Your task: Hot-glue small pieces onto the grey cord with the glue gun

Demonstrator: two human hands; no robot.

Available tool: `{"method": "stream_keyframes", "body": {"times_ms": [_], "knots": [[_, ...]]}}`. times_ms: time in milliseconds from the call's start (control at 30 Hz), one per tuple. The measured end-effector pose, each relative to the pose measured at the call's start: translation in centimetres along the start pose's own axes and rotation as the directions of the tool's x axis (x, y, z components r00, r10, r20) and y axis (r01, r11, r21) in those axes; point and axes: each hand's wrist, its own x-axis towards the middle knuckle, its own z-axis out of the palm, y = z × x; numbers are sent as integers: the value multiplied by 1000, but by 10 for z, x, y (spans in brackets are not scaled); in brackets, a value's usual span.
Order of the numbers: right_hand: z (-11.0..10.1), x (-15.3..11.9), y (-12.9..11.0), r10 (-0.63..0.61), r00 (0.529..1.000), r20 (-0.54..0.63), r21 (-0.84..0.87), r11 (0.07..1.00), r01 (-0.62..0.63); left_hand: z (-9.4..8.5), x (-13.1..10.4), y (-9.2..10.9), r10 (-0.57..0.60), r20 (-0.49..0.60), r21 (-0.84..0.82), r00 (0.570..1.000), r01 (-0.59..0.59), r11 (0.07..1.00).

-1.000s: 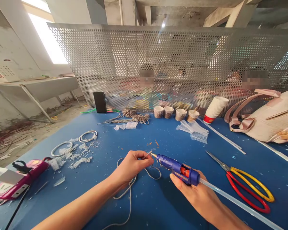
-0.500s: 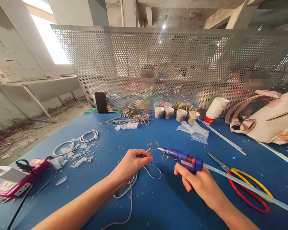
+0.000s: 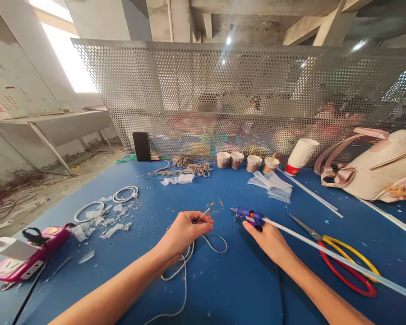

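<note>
Near the middle of the blue table, my left hand (image 3: 191,228) pinches the end of a thin pale cord (image 3: 185,275), whose tip pokes up between thumb and fingers. The rest of the cord loops under the wrist and runs toward the table's front. My right hand (image 3: 266,237) is wrapped round a blue hot glue gun (image 3: 248,215), its nozzle pointing left and away from the cord's tip. A long translucent glue stick (image 3: 328,250) sticks out of the gun's back. Small orange scraps (image 3: 220,202) lie beyond the left hand.
Scissors (image 3: 320,237) with red and yellow handles lie at right. Small cups (image 3: 237,160), stacked paper cups (image 3: 301,155), a pink bag (image 3: 382,164) and a phone (image 3: 141,146) stand before the perforated metal screen (image 3: 176,90). White rings (image 3: 89,211) and a pink power strip (image 3: 50,237) lie left.
My right hand has drawn the glue gun slightly away from the cord and turned it, so its body looks shorter. The left hand has barely moved.
</note>
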Motion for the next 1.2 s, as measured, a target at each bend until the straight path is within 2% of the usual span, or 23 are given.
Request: {"method": "stream_keyframes", "body": {"times_ms": [133, 267, 333, 400, 467, 533, 600, 700, 767, 833, 900, 967, 1100, 1200], "knots": [[-11, -10, 6, -44, 999, 30, -105, 993, 47, 0, -1, 0, 20, -2, -6, 1000, -20, 1000], [-26, -45, 19, -117, 988, -104, -281, 956, 84, -1, -2, 1, 1, -8, -2, 1000, -1, 1000], [-31, -65, 17, -124, 989, -81, -286, 954, 96, -1, -3, 2, -4, -12, -2, 1000, 4, 1000], [-33, -78, 4, -125, 991, 37, -165, 978, 130, -1, -3, 3, -6, -11, -8, 1000, 6, 1000], [-31, -79, -19, -170, 974, 151, 40, 985, 166, 1, -5, 4, -1, 1, -19, 1000, 1, 1000], [-24, -68, -44, -183, 969, 166, 269, 954, 135, 2, -6, 4, 22, 14, -17, 1000, -21, 1000], [-13, -50, -64, -124, 973, 193, 505, 863, 10, 3, -9, 3, 72, 21, -4, 997, -72, 997], [6, -27, -81, -136, 946, 295, 809, 563, -172, 4, -14, 2, 142, 44, 0, 989, -142, 990], [15, -20, -87, -159, 913, 375, 883, 361, -300, 4, -17, 1, 154, 72, -23, 985, -153, 988], [18, -20, -89, -174, 885, 431, 885, 272, -377, 5, -18, 0, 160, 75, -35, 984, -157, 987], [17, -23, -88, -158, 881, 446, 875, 283, -393, 6, -19, 0, 169, 54, -13, 984, -169, 986], [13, -26, -86, -124, 892, 435, 865, 334, -375, 6, -19, 0, 184, 41, 26, 982, -185, 982], [10, -29, -82, -81, 917, 391, 823, 477, -309, 8, -20, 1, 179, 69, 70, 981, -184, 980], [10, -30, -79, -45, 941, 336, 782, 570, -252, 8, -22, 2, 165, 43, 87, 985, -168, 982]]}}
